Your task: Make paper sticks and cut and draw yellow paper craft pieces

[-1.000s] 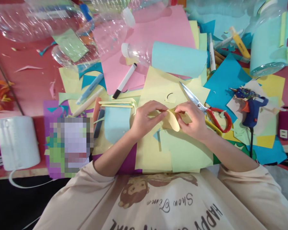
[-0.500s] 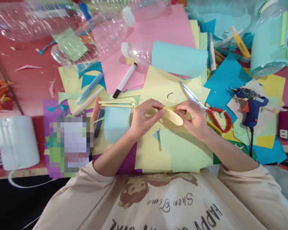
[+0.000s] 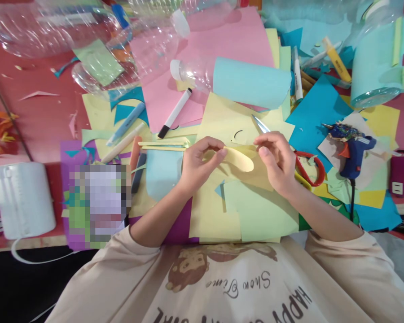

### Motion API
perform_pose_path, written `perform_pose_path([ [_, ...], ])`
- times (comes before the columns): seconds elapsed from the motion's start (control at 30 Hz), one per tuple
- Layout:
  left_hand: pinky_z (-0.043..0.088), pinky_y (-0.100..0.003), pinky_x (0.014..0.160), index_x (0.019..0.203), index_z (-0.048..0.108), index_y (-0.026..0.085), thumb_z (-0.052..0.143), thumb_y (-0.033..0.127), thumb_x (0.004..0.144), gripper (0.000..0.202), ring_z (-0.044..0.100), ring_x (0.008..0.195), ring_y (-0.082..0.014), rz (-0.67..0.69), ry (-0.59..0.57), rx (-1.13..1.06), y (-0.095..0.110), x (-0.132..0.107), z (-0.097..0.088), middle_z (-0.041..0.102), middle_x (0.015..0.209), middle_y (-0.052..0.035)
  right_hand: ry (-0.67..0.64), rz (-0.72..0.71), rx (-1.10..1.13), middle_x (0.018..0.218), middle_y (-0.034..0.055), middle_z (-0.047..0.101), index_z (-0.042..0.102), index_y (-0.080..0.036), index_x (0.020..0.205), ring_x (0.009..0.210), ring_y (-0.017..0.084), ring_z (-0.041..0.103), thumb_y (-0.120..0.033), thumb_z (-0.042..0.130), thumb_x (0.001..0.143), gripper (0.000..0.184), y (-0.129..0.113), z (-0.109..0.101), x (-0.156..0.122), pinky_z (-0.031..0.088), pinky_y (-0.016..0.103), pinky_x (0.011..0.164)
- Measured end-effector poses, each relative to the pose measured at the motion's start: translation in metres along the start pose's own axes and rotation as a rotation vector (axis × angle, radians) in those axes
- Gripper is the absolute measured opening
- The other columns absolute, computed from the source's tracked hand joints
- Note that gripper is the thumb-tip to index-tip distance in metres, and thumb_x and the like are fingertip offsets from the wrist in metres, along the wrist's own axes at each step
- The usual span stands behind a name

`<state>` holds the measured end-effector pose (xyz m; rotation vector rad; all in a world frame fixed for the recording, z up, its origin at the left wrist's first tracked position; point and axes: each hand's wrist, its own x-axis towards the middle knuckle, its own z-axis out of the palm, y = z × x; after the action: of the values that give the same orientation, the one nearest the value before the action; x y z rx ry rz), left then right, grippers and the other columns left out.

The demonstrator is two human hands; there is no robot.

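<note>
My left hand (image 3: 198,165) pinches one end of a small folded yellow paper cutout (image 3: 239,159) shaped like a rounded petal. It holds the piece just above the yellow paper sheets (image 3: 222,121) in front of me. My right hand (image 3: 276,163) hovers at the other end of the cutout with thumb and fingers curled and slightly apart; nothing is in it. Red-handled scissors (image 3: 306,163) lie on the paper right behind my right hand, their blades pointing up and to the left.
A blue glue gun (image 3: 352,148) rests to the right with its cord running toward me. A black-tipped marker (image 3: 175,113), pens, clear plastic bottles (image 3: 148,49), a light-blue paper roll (image 3: 251,83) and a white tape roll (image 3: 23,199) lie among scattered coloured sheets.
My right hand has let go of the yellow cutout and lifted a little to the right. The cutout has opened out flatter and stays held by my left hand alone.
</note>
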<state>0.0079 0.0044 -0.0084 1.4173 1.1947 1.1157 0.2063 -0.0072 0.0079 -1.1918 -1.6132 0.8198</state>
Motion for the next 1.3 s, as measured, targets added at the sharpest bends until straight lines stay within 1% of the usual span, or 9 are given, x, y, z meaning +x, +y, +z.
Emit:
perform_pose_path([
  [0.07, 0.051, -0.022, 0.068, 0.079, 0.063, 0.019, 0.065, 0.04, 0.083, 0.022, 0.063, 0.071, -0.0109, -0.033, 0.02, -0.016, -0.0009, 0.0003, -0.0003, 0.066, 0.077, -0.0002, 0.021, -0.027, 0.023, 0.099, 0.0047, 0.061, 0.057, -0.025, 0.102, 0.09, 0.017, 0.059, -0.036, 0.05, 0.093, 0.016, 0.0023, -0.0003, 0.0003, 0.05, 0.034, 0.075],
  [0.13, 0.05, -0.022, 0.065, 0.078, 0.062, 0.019, 0.065, 0.043, 0.082, 0.025, 0.061, 0.069, -0.0107, -0.056, 0.041, -0.011, -0.0008, 0.0009, -0.0001, 0.064, 0.075, 0.0, -0.031, -0.024, 0.048, 0.1, 0.0045, 0.062, 0.056, -0.025, 0.104, 0.092, 0.018, 0.059, -0.036, 0.054, 0.091, 0.017, 0.0036, -0.0001, -0.0001, 0.05, 0.034, 0.077],
  [0.3, 0.051, -0.022, 0.067, 0.084, 0.06, 0.019, 0.068, 0.04, 0.08, 0.023, 0.062, 0.072, -0.0104, -0.025, 0.081, -0.039, -0.0011, 0.0032, 0.0013, 0.064, 0.077, 0.0001, -0.104, 0.06, 0.091, 0.094, 0.0009, 0.061, 0.055, -0.024, 0.103, 0.079, 0.011, 0.059, -0.023, 0.06, 0.089, 0.015, 0.0018, 0.0036, -0.0036, 0.052, 0.028, 0.074],
  [0.4, 0.051, -0.021, 0.067, 0.093, 0.058, 0.021, 0.07, 0.039, 0.079, 0.026, 0.063, 0.072, -0.0101, -0.029, 0.094, -0.088, -0.0021, 0.0046, 0.002, 0.063, 0.076, 0.0013, -0.103, 0.066, 0.099, 0.087, -0.001, 0.058, 0.052, -0.023, 0.095, 0.074, 0.009, 0.06, -0.022, 0.06, 0.088, 0.011, 0.0016, 0.0065, -0.0051, 0.052, 0.025, 0.069],
  [0.5, 0.05, -0.02, 0.067, 0.094, 0.057, 0.021, 0.071, 0.039, 0.078, 0.028, 0.063, 0.072, -0.0097, -0.03, 0.108, -0.111, -0.0033, 0.0053, 0.0024, 0.061, 0.073, 0.0023, -0.121, 0.084, 0.074, 0.079, -0.003, 0.058, 0.049, -0.024, 0.093, 0.07, 0.009, 0.061, -0.022, 0.061, 0.087, 0.013, 0.0015, 0.0081, -0.0061, 0.052, 0.023, 0.064],
  [0.7, 0.051, -0.021, 0.068, 0.093, 0.059, 0.021, 0.07, 0.039, 0.08, 0.025, 0.063, 0.073, -0.0093, 0.017, 0.143, -0.072, -0.0047, 0.0041, 0.0031, 0.062, 0.078, 0.0011, -0.178, 0.099, 0.01, 0.073, -0.0037, 0.064, 0.059, -0.023, 0.108, 0.067, 0.009, 0.062, -0.02, 0.06, 0.087, 0.022, -0.0018, 0.006, -0.0047, 0.054, 0.023, 0.065],
  [0.87, 0.051, -0.02, 0.068, 0.093, 0.059, 0.021, 0.069, 0.039, 0.081, 0.024, 0.062, 0.073, -0.0087, 0.044, 0.152, -0.052, -0.0038, 0.0038, 0.0031, 0.062, 0.079, 0.0011, -0.17, 0.083, -0.016, 0.077, -0.0016, 0.068, 0.068, -0.021, 0.104, 0.068, 0.009, 0.063, -0.02, 0.061, 0.087, 0.019, -0.0018, 0.0045, -0.0033, 0.056, 0.022, 0.068],
  [1.17, 0.052, -0.021, 0.069, 0.093, 0.059, 0.021, 0.07, 0.042, 0.08, 0.027, 0.063, 0.075, -0.0097, 0.014, 0.16, -0.053, -0.0027, 0.004, 0.0029, 0.063, 0.082, 0.0, -0.151, 0.137, 0.046, 0.081, 0.0006, 0.073, 0.071, -0.02, 0.1, 0.069, 0.011, 0.068, -0.022, 0.064, 0.085, 0.017, -0.0017, 0.0078, -0.0044, 0.059, 0.025, 0.069],
  [1.3, 0.051, -0.022, 0.068, 0.092, 0.06, 0.021, 0.067, 0.048, 0.08, 0.031, 0.063, 0.078, -0.0115, -0.025, 0.081, -0.1, -0.0002, 0.0034, 0.0025, 0.064, 0.085, -0.0016, -0.122, 0.198, 0.087, 0.078, -0.0013, 0.071, 0.069, -0.022, 0.102, 0.068, 0.011, 0.068, -0.022, 0.066, 0.084, 0.018, -0.0019, 0.0061, -0.0042, 0.059, 0.024, 0.068],
])
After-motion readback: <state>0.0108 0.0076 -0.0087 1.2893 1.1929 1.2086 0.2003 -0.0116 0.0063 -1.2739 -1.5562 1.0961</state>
